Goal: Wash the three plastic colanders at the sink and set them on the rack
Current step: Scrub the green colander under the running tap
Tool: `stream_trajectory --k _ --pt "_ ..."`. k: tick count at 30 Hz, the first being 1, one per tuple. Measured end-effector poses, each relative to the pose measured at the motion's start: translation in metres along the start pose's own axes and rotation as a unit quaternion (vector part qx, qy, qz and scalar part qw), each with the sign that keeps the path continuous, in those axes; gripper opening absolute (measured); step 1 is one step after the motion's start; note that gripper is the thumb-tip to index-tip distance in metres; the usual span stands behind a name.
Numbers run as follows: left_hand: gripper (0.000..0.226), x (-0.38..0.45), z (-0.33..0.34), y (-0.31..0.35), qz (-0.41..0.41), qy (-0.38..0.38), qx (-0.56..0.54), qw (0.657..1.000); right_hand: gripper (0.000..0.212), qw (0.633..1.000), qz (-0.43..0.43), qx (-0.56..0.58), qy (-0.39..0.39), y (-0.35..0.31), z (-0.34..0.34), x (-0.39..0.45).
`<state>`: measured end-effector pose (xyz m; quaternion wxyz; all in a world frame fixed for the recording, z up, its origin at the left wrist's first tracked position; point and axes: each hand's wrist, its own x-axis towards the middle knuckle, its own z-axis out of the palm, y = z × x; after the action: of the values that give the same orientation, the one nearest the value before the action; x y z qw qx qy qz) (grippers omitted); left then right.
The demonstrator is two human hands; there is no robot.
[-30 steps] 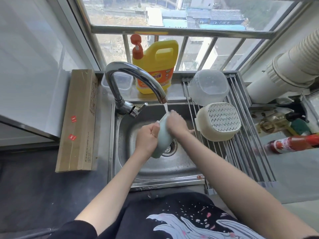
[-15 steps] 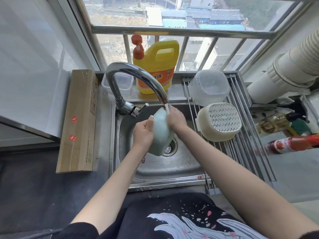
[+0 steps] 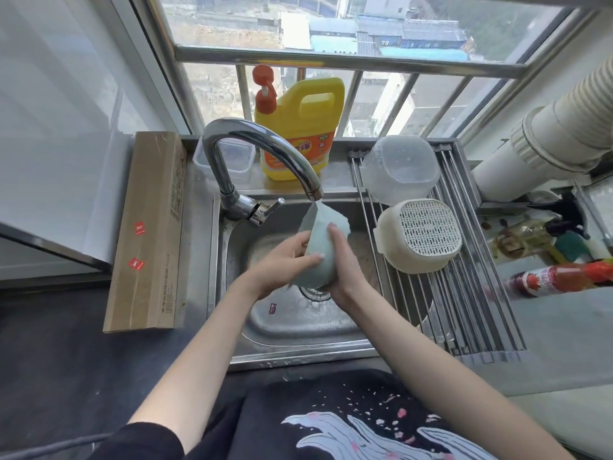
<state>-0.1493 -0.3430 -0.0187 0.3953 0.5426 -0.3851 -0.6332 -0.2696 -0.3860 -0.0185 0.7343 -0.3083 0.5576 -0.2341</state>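
Since the earlier frame the pale green colander (image 3: 323,247) has tipped further upright under the faucet (image 3: 262,154), and the left hand (image 3: 282,260) has slid across its near face. Counter (image 3: 49,343): dark, left of the steel sink (image 3: 298,330). Cardboard box (image 3: 149,230) lies along the sink's left edge. Rack (image 3: 464,310) spans the sink's right side; on it a cream colander (image 3: 419,235), upside down, with a clear colander (image 3: 399,169) just beyond it at the far end. Yellow detergent jug (image 3: 298,127) stands on the far ledge. Green colander held over the drain, rim touching the water stream. Both hands clamp it: left fingers flat across the front, right hand (image 3: 343,260) gripping its right side.
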Motion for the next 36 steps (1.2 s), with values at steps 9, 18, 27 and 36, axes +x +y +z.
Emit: stream_trajectory --k 9,18,27,36 --pt "0.040 0.008 0.003 0.025 -0.040 0.129 -0.083 0.987 0.093 0.908 -0.274 -0.317 -0.014 0.024 -0.011 -0.015" --pt "0.059 0.004 0.012 0.003 0.062 0.252 0.088 0.962 0.065 0.818 -0.343 -0.450 0.104 0.006 -0.018 -0.025" --pt "0.058 -0.016 0.024 0.007 0.137 0.262 0.187 0.937 0.041 0.911 -0.001 -0.412 0.021 -0.058 0.002 0.034" --pt "0.063 -0.007 0.010 -0.001 0.110 0.279 0.175 0.938 0.049 0.883 -0.080 -0.461 0.040 -0.028 0.021 0.005"
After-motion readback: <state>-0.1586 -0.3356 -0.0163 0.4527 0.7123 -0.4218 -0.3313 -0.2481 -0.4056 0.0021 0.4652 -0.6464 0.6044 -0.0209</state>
